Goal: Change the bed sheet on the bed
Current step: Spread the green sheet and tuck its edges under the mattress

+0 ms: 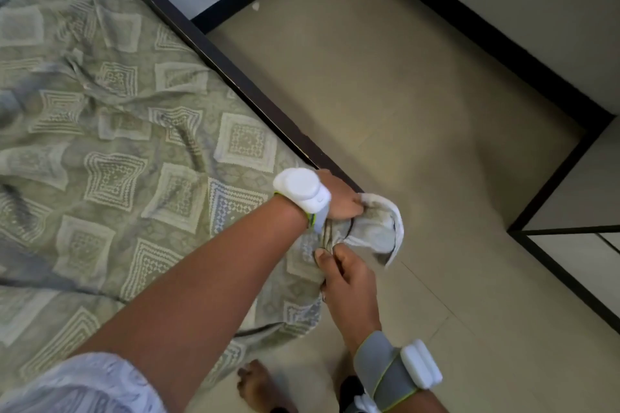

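Fingers: those of the left hand (342, 199) are curled over a bunched corner of the bed sheet (110, 151), gripping it just off the corner of the bed frame (235, 77). Those of the right hand (349, 282) pinch the same gathered cloth from below, thumb and forefinger closed on a fold directly beneath the left hand. Both hands hold cloth; neither is free.

Sheet: a green sheet with pale square patterning. The held corner is lifted clear of the bed frame and hangs over the floor (419, 94), its pale underside showing. Away from that corner, the sheet lies across the bed, heavily creased, with long wrinkles running toward the held corner. Near the far end of the bed frame it remains spread, though loose.

Other items noted: a white sensor unit is strapped to each wrist; a bare foot (258, 382) stands on the floor just beside the bed frame, below the right hand.

Assessment of progress: early stage. One corner appears freed, or is being set; the frame does not settle whether this sheet is coming off or going on. The rumpled lie suggests removal. No second sheet is in view. On that reading, the remaining corners, full removal and laying of a replacement are all outstanding.
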